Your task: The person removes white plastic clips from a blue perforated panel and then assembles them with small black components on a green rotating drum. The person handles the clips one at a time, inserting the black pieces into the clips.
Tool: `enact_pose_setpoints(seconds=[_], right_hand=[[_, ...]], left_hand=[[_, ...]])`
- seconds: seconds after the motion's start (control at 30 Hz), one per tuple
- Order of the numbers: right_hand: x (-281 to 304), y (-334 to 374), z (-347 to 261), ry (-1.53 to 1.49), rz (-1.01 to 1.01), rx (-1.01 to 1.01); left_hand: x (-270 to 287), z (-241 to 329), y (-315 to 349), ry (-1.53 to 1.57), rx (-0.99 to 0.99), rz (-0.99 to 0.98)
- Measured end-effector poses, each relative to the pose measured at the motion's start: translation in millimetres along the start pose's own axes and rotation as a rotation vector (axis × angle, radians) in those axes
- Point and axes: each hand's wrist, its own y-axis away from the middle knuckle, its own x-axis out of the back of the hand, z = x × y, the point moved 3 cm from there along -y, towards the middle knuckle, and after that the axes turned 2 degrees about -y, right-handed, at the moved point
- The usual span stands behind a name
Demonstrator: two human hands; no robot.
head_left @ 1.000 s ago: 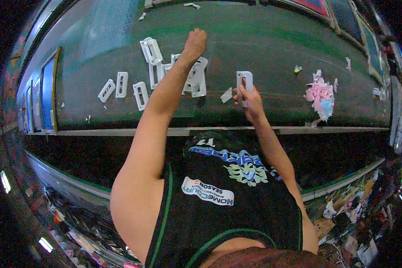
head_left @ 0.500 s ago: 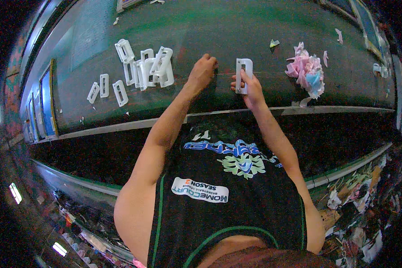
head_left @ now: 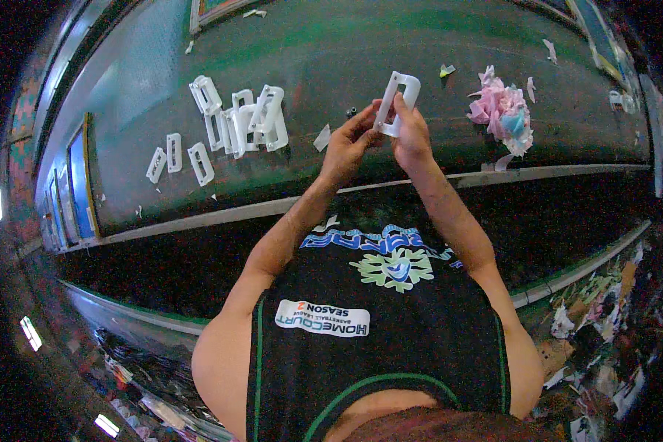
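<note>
My right hand is closed round a white plastic pull handle, a D-shaped piece with a long slot. It is held tilted above the dark table. My left hand meets its lower end, fingers bent and drawn together. What those fingers pinch, if anything, is hidden. Just beyond them shows a small dark piece, too small to name; I cannot tell whether it lies on the table or touches the hand. Left of my hands several similar white handles lie in an overlapping pile, with a few loose ones nearer me.
A heap of crumpled pink, white and blue scraps sits on the table's right side. One white scrap lies beside my left hand, and a yellow-green scrap farther back. The table's pale front edge runs below my forearms.
My left hand has moved right and down to the handle. My right hand has shifted slightly upward, tilting the handle. A white scrap and the small dark piece now show near my left hand.
</note>
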Motion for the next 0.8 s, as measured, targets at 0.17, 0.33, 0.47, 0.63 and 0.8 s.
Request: enact_pose_setpoints(seconds=[0.17,0.33,0.47,0.63,0.8], right_hand=[[-12.6,5.4,6.0,-0.103,-0.067,-0.15],[-17.7,5.2,13.9,-0.066,-0.094,-0.152],[-8.2,0.3,20.7,-0.047,-0.061,-0.143],[8.2,-19.3,31.6,-0.046,-0.001,-0.127],[13.1,-38.9,38.9,0.042,0.036,-0.052]], left_hand=[[12.3,10.0,11.3,-0.359,-0.288,0.008],[23.2,5.4,14.5,-0.364,-0.148,0.221],[18.5,-3.5,7.4,-0.271,-0.148,0.111],[22.4,-23.1,-9.5,-0.485,-0.056,0.071],[20.6,-39.6,-29.1,-0.115,0.039,-0.014]])
